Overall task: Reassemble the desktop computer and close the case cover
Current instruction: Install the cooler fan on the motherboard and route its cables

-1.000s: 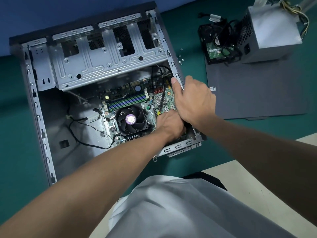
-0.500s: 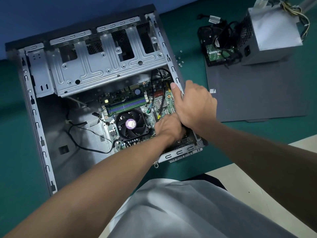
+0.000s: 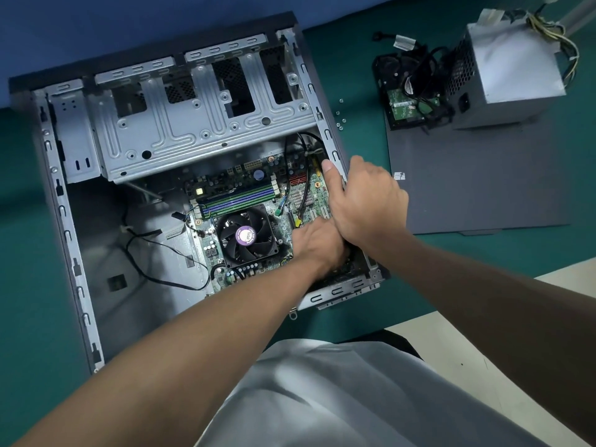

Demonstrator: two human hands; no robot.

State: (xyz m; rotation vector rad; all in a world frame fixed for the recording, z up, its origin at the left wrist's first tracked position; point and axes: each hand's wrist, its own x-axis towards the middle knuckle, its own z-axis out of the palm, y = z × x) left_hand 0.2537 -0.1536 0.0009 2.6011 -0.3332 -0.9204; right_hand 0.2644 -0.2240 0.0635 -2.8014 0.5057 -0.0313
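The open computer case [image 3: 69, 240] lies flat on the green mat, its drive cage [image 3: 206, 137] at the far side. Inside are the motherboard [image 3: 303, 195] and its black CPU fan [image 3: 246, 237]. My left hand [image 3: 317, 243] reaches down onto the board's lower right corner, and its fingers are hidden under my right hand. My right hand [image 3: 367, 201] sits over the case's right wall, thumb stretched along the inner side and fingers curled over the outer edge. The dark side cover [image 3: 477, 182] lies flat to the right of the case.
On the cover's far end stand a grey power supply [image 3: 512, 69] with loose cables and a hard drive [image 3: 406, 101]. Several small screws [image 3: 340, 119] lie on the mat between case and cover. Black wires [image 3: 167, 262] trail across the case floor. The table edge runs at lower right.
Both hands stay at the same corner of the case. Only the view has drifted slightly.
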